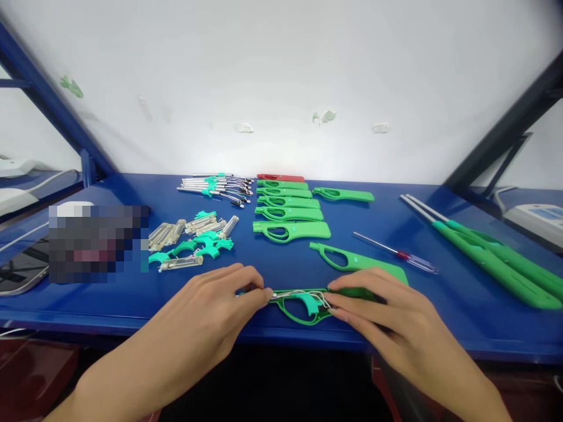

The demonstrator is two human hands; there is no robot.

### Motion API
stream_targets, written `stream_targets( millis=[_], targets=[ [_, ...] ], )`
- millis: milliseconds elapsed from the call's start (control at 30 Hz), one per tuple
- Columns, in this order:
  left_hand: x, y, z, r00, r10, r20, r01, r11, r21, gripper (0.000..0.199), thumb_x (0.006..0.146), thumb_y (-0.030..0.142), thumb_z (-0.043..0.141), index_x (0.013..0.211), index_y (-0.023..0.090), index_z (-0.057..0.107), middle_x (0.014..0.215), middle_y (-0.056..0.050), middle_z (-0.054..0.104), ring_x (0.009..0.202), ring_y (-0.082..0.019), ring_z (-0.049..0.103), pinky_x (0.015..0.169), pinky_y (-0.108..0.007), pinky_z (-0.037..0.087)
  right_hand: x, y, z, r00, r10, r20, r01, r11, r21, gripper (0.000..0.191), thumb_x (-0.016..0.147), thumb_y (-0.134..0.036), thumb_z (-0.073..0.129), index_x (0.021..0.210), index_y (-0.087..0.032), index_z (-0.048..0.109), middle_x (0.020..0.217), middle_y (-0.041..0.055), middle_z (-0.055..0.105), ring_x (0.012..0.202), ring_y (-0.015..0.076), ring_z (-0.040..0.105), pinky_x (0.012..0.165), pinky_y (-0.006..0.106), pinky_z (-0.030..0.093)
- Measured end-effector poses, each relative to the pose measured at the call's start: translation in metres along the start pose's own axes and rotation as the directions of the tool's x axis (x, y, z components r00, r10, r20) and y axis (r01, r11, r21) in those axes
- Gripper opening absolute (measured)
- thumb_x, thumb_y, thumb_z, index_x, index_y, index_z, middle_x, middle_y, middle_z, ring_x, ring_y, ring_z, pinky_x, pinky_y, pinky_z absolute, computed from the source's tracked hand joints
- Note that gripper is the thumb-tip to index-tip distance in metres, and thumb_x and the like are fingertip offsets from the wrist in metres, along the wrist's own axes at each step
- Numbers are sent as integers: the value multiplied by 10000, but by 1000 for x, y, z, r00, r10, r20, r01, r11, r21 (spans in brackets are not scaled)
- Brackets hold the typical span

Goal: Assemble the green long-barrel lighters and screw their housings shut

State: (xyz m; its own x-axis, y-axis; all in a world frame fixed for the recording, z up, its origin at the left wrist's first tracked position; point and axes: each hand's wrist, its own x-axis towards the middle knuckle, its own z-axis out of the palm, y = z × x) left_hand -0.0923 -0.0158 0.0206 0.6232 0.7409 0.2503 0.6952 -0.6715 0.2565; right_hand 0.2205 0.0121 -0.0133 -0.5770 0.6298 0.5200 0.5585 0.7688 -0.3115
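At the front edge of the bench lies an open green lighter casing half (295, 321), with a teal trigger (309, 303) and white wires (303, 292) inside it. My left hand (229, 302) is closed, pinching the metal lighter tube (274, 296) at the casing's narrow end. The fingertips of my right hand (387, 310) are closed around the wide end of the casing, touching the wires there. That hand hides much of the handle part. Just behind it rests another green casing half (360, 261).
Several green casing halves (292, 231) and a red one (281, 177) are stacked in a column. Metal tubes with wires (211, 184) lie back left, above clear fuel tanks (182, 262) and teal triggers (206, 243). A screwdriver (409, 258) and two long-necked lighters (497, 258) are right.
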Motion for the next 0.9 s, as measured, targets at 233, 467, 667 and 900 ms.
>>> stream_targets(
  millis=[233, 467, 667, 900],
  targets=[
    [-2, 1, 1, 1000, -19, 16, 19, 1000, 22, 374, 1069, 12, 458, 1260, 276, 642, 1221, -41, 656, 1013, -207, 667, 833, -330, 498, 1, -1, -1, 1000, -9, -1, 9, 1000, 0, 226, 1076, -277, 627, 1202, -317, 810, 1194, 21, 786, 1057, 207, 744, 894, 361, 639],
    [-4, 0, 1, 1000, -21, 12, 20, 995, 93, 391, 1074, 48, 476, 1321, 279, 670, 1257, -56, 673, 1031, -205, 710, 872, -326, 575, 0, -2, -1, 1000, -8, 4, 8, 1000, -9, 233, 1080, -281, 618, 1209, -318, 808, 1194, 31, 785, 1054, 216, 745, 892, 369, 637],
    [0, 1, 7, 998, 32, -46, -25, 989, 147, 506, 1099, 87, 490, 1576, 254, 510, 1360, -109, 630, 1212, -262, 638, 1019, -423, 572, -1, -2, 0, 1000, -8, 26, 8, 1000, 2, 228, 1076, -248, 627, 1227, -322, 781, 1177, 18, 767, 1040, 194, 731, 883, 350, 618],
    [25, 15, 27, 974, 149, -169, -140, 988, 65, 316, 1122, 129, 487, 1412, 151, 612, 1221, -128, 641, 1044, -258, 596, 901, -430, 563, 0, -3, -1, 999, 8, 51, -8, 1000, 3, 242, 1086, -242, 596, 1246, -323, 758, 1190, 19, 759, 1057, 200, 726, 897, 355, 603]
  ],
)
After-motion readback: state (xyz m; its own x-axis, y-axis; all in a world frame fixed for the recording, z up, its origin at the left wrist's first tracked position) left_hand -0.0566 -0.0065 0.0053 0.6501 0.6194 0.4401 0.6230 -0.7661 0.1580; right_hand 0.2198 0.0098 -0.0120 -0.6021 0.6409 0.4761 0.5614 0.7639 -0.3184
